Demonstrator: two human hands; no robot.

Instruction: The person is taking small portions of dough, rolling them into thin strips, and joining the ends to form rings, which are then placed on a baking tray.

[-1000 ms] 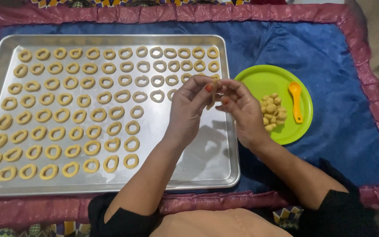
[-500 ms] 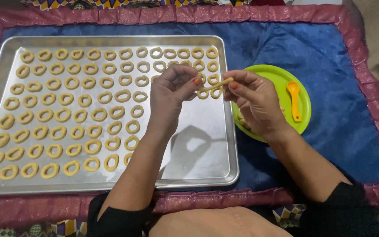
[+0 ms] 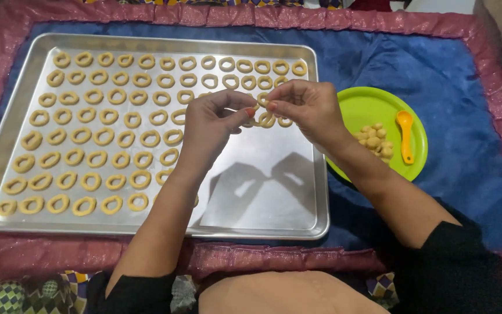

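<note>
Hands meet above a metal baking tray point(image 3: 262, 197): left hand point(image 3: 213, 125) and right hand point(image 3: 309, 107) pinch one small dough ring point(image 3: 262, 104) between their fingers. Rows of dough rings point(image 3: 94, 136) fill the tray. Beside it, a green plate point(image 3: 373, 110) holds dough balls point(image 3: 373, 139) and an orange spoon point(image 3: 405, 136).

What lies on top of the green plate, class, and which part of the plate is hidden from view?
On the green plate lie a heap of small dough balls and an orange spoon. The right hand and its forearm cover the plate's left edge, so anything there cannot be seen.
</note>
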